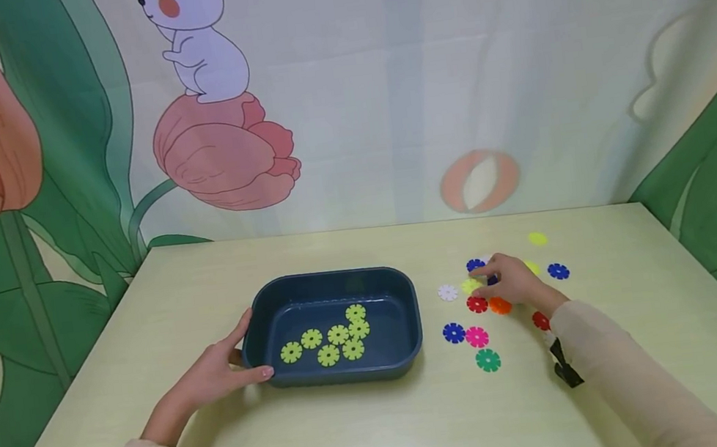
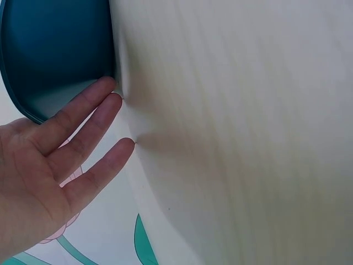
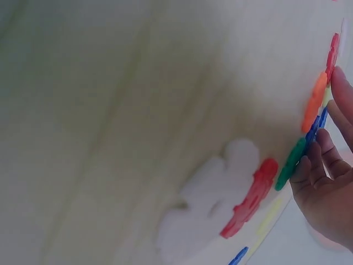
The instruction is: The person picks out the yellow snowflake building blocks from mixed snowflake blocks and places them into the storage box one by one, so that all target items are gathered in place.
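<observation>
from the head view, the left hand [image 1: 216,376] is lying flat and open against the blue tray [image 1: 408,306] (yellow flower pieces [image 1: 332,337] are sitting inside). the right hand [image 1: 511,281] is reaching over colored pieces, touching a yellow one [image 1: 470,285].

the left wrist view is showing straight fingers [image 2: 88,110] touching the tray [image 2: 55,49].

the right wrist view is showing fingers [image 3: 320,160] curling at the pieces; i cannot tell if they are holding one.

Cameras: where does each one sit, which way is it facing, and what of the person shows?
Head: above, looking down at table, blue tray; both hands, sleeves show.
Left wrist: along left hand toward the tray wall.
Right wrist: along right hand toward coloured discs.
Shared: head and left wrist both show the tray.
</observation>
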Motion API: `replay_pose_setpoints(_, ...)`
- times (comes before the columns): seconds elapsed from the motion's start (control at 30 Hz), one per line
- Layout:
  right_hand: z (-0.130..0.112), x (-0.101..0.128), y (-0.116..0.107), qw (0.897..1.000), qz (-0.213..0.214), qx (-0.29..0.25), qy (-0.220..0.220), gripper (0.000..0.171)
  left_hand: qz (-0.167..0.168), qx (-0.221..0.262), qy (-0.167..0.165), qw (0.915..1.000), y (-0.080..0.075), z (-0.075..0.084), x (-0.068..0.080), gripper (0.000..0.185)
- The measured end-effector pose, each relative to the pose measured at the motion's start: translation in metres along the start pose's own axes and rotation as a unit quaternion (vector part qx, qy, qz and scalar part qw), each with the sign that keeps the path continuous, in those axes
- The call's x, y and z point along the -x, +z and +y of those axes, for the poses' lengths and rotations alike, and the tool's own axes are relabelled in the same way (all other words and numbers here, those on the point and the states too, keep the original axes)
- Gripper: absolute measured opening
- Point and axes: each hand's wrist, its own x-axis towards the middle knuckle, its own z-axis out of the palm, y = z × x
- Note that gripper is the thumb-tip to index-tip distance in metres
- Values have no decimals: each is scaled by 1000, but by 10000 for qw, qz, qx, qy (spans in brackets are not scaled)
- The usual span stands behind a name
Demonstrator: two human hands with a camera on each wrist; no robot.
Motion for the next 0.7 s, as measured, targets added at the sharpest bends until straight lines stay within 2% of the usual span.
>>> replay_pose_setpoints(0.47, -7, -3, 4, 9994, 56, -174, 301, 28, 15, -11, -26, 10000, 1, -3, -1, 102)
replay_pose_setpoints(0.57, -9, -3, 6, 9997, 102, -156, 173, 25, 19, -18, -85, 10000, 1, -3, -2, 101)
replay_pose_setpoints(0.7, -12, -1, 7, 9992, 238, -192, -252, 18, 5, -40, -113, 9999, 1, -3, -2, 101)
